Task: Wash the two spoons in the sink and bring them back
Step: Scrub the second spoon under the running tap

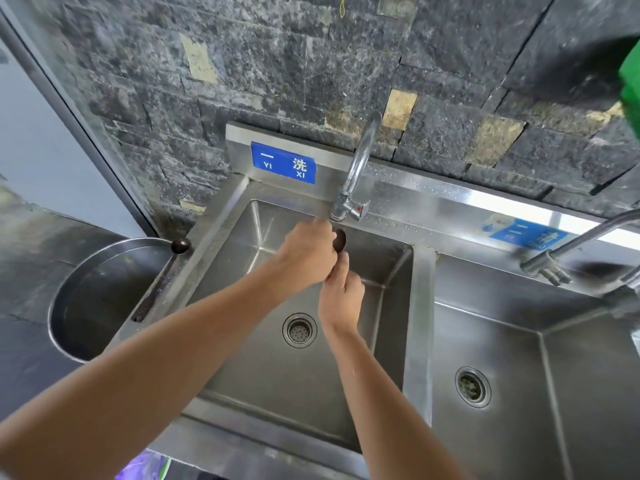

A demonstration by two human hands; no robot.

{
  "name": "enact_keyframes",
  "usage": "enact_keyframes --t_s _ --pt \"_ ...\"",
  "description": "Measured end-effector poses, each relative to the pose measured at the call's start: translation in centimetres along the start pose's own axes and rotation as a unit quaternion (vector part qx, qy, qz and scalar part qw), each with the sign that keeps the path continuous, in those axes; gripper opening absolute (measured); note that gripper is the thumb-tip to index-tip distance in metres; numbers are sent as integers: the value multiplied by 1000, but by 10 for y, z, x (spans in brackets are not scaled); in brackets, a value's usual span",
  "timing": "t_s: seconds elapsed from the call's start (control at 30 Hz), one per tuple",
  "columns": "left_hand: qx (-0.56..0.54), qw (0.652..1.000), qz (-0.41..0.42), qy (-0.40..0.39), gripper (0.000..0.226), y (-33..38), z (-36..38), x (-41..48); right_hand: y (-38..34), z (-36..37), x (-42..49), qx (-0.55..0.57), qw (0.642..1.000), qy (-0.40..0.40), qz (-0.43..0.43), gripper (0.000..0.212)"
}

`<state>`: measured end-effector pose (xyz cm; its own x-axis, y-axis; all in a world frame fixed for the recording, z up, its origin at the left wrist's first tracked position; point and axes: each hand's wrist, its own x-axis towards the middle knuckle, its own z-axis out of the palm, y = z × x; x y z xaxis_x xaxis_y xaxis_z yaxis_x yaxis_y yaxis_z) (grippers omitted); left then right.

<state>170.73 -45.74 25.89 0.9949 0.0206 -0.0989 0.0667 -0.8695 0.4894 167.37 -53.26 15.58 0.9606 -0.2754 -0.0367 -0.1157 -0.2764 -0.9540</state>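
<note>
One dark brown spoon [339,240] is held over the left sink basin [242,358], its bowl right under the faucet spout [337,213]. My right hand [341,296] grips its handle from below. My left hand [306,256] covers the spoon from the left, fingers against its bowl. I cannot see a water stream. The second dark spoon [162,275] lies on the sink's left rim, its round bowl at the far end, over the edge of a metal pot.
A round steel pot [86,296] stands left of the sink. A second basin [519,375] with its own faucet [568,247] lies to the right. Behind runs a dark stone wall with blue labels [284,163]. Something green [630,84] hangs at the upper right.
</note>
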Motion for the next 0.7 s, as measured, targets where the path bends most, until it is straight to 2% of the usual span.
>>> enact_keyframes --t_s 0.07,0.2,0.27,0.33,0.4,0.5,0.6,0.7 --pt "-6 1000 -10 -14 21 -2 -6 -1 -1 1 -2 -3 999 -16 -47 47" --pt "7 999 -3 -40 18 -20 -14 -3 33 -25 -11 -155 978 -92 -103 48" --pt "9 998 -17 -58 18 -35 -8 -9 43 -34 -16 -183 968 -140 -104 46" --pt "3 997 -44 -68 23 -52 1 -14 49 -40 -23 -197 957 -198 -82 42" --pt "-2 996 -63 -65 31 -65 4 -15 53 -50 -28 -161 951 -256 -61 37" --pt "-8 995 -63 -74 31 -76 8 -20 53 -65 -25 -141 929 -342 -13 29" --pt "-16 997 -51 -56 25 -80 5 -25 61 -80 -21 -202 895 -394 52 20" --pt "-22 999 -22 -43 25 -85 -7 -23 65 -95 -18 -307 851 -421 67 16"
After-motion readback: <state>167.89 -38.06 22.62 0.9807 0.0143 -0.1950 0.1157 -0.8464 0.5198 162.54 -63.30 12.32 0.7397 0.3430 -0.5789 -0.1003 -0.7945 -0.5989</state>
